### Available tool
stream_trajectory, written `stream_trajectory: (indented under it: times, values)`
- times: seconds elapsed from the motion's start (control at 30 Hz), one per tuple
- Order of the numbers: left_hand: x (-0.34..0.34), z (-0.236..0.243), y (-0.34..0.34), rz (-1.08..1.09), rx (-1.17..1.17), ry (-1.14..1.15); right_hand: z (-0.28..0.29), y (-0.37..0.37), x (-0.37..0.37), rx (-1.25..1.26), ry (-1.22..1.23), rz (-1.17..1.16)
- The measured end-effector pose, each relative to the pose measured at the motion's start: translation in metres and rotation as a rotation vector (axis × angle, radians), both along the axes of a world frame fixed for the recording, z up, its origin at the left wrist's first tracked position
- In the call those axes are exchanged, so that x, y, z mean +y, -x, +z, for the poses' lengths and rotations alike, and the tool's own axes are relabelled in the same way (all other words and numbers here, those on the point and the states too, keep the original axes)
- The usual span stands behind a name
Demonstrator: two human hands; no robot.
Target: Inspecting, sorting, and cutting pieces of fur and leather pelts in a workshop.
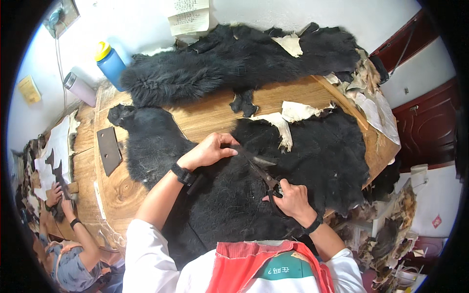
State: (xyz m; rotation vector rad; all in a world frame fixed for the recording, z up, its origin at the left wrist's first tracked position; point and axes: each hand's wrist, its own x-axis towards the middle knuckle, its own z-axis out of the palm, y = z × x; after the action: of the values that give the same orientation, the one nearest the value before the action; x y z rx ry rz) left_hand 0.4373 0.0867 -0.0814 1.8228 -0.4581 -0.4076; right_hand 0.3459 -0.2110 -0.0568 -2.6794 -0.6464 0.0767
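Note:
A large black fur pelt (220,215) lies spread over the wooden table (129,195) in front of me. My left hand (207,150) is closed, thumb and fingers pinching the edge of the pelt near its middle. In my right hand (294,199) is a pair of scissors (268,179), fingers through the handles. The blades are parted and point up and left toward my left hand, against the dark fur. Pale hide scraps (281,128) lie on the pelt just beyond the blades. How far the blades reach into the fur is hard to see.
More black fur (234,66) is heaped along the back. A blue bottle (111,68), a pink flask (79,89) and a dark plate with holes (109,150) stand or lie at left. A wooden stick (344,103) lies right. Another person (73,259) works at far left.

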Motion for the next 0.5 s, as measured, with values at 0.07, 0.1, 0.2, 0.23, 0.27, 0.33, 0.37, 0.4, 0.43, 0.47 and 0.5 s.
stream_trajectory:
  times: [0.07,0.1,0.2,0.23,0.27,0.33,0.37,0.4,0.43,0.47,0.5]
  values:
    - [0.002,0.002,0.002,0.070,0.093,0.004,-0.001,0.002,0.000,-0.007,-0.043,-0.015]
    - [0.008,0.005,0.005,0.092,-0.013,-0.123,0.002,0.002,0.002,-0.012,-0.044,-0.016]
    - [0.016,0.024,0.014,0.087,-0.150,-0.345,0.011,-0.003,0.009,-0.047,-0.006,-0.019]
    - [0.018,0.033,0.019,0.121,-0.126,-0.439,0.008,-0.005,0.010,-0.007,0.014,-0.058]
    - [0.021,0.041,0.025,0.155,-0.134,-0.481,0.003,-0.008,0.010,0.034,0.032,-0.097]
    - [0.033,0.046,0.037,0.221,-0.168,-0.498,0.000,-0.016,-0.003,0.101,-0.550,-0.328]
    - [0.040,0.050,0.042,0.179,-0.242,-0.645,0.005,-0.022,-0.019,0.075,-0.484,-0.435]
    - [0.045,0.044,0.052,0.250,-0.307,-0.763,0.012,-0.026,-0.037,0.049,-0.416,-0.542]
    - [0.054,0.039,0.060,0.269,-0.339,-0.813,0.032,-0.022,-0.046,-0.029,-0.198,-0.506]
    - [0.062,0.037,0.067,0.292,-0.372,-0.863,0.051,-0.018,-0.054,-0.110,0.018,-0.463]
    - [0.067,0.034,0.071,0.295,-0.369,-0.870,0.045,-0.011,-0.070,-0.055,0.038,-0.415]
